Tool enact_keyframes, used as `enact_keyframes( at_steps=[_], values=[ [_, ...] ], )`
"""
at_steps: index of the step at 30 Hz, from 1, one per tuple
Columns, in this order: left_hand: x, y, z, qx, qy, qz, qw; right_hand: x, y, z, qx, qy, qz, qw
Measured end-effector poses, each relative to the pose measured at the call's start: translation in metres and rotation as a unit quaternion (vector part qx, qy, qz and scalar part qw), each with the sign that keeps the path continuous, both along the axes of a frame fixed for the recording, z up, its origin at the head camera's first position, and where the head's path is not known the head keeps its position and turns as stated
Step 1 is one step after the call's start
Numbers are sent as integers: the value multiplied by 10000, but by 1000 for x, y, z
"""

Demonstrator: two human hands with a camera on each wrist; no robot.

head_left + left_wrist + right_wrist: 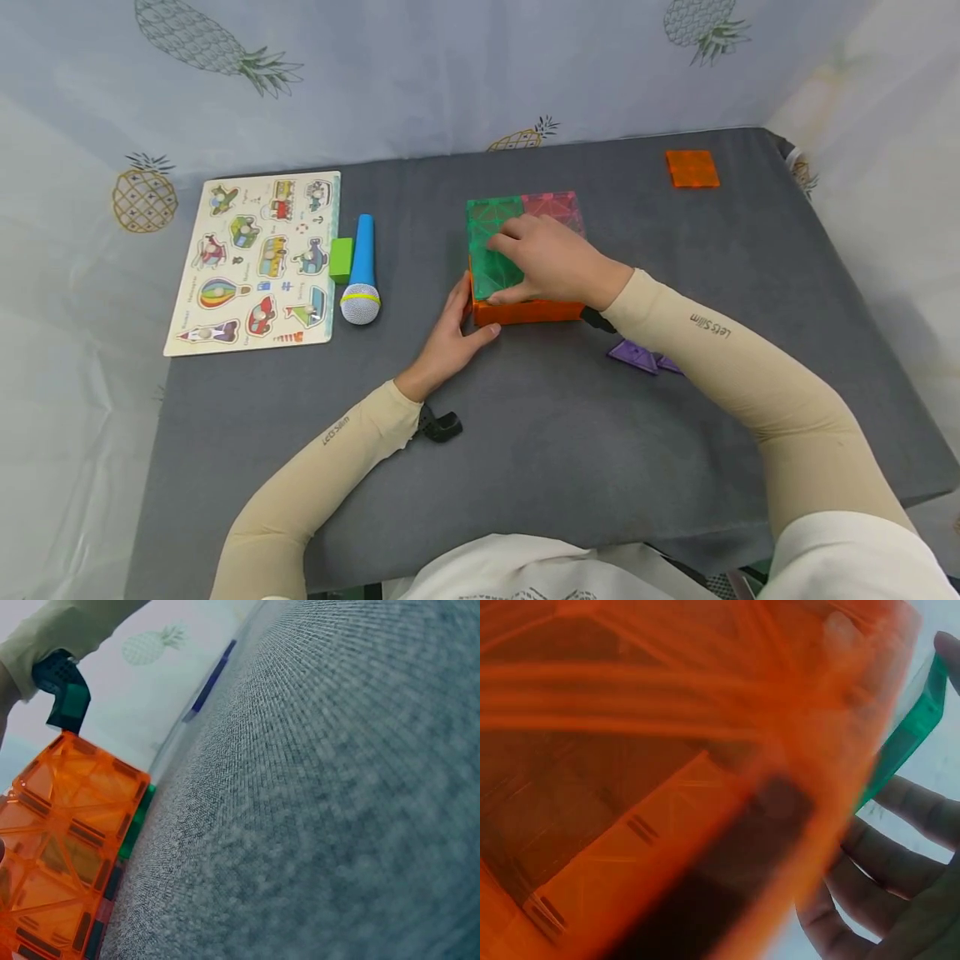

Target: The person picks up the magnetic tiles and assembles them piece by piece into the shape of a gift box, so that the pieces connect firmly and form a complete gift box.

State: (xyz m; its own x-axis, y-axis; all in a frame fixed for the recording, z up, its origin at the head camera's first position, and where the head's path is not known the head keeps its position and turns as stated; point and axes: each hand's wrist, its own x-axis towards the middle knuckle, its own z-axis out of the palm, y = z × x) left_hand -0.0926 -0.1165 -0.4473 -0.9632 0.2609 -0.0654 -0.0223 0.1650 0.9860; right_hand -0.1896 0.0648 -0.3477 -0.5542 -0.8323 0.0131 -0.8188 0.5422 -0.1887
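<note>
A low box of see-through magnetic tiles stands mid-table, with orange walls (525, 313). Green tiles (491, 215) and a pink tile (564, 205) lie across its top. My right hand (553, 260) is over the box, its thumb and fingers pinching a green tile (907, 739) at the near left of the top. Along the box's left side, my left hand (447, 340) rests with fingers extended, its thumb by the near left corner. The left wrist view shows the orange wall (71, 832) close up. Part of the pink area is hidden behind my right hand.
Purple tiles (633, 356) lie under my right forearm. An orange tile (692, 169) sits at the back right. To the left are a blue toy microphone (363, 258), a green block (341, 260) and a vehicle puzzle board (251, 271).
</note>
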Motion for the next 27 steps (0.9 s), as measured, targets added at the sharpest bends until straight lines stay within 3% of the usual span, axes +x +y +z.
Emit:
enact_keyframes(
  at_steps=[7, 11, 14, 17, 20, 23, 27],
  values=[
    [-1, 1, 2, -22, -8, -29, 10000, 4, 3, -5, -48, 236, -60, 9997],
    [-1, 0, 3, -54, -9, -29, 10000, 3, 8, -8, -151, 163, -153, 9996],
    [0, 0, 5, -134, -50, -18, 9999, -4, 19, -8, -454, 85, -346, 9983],
    [3, 1, 15, -135, -150, -21, 9998, -23, 42, -5, -846, 109, -905, 9922],
    [7, 1, 30, -130, -226, -18, 9997, -57, 76, -6, -718, -20, -1944, 9783],
    [10, 2, 40, -252, -228, -19, 9994, -98, 124, -16, -44, -689, -2977, 9522],
    [12, 2, 44, -355, -236, -119, 9990, -135, 192, -43, 914, -1823, -3537, 9128]
  ],
)
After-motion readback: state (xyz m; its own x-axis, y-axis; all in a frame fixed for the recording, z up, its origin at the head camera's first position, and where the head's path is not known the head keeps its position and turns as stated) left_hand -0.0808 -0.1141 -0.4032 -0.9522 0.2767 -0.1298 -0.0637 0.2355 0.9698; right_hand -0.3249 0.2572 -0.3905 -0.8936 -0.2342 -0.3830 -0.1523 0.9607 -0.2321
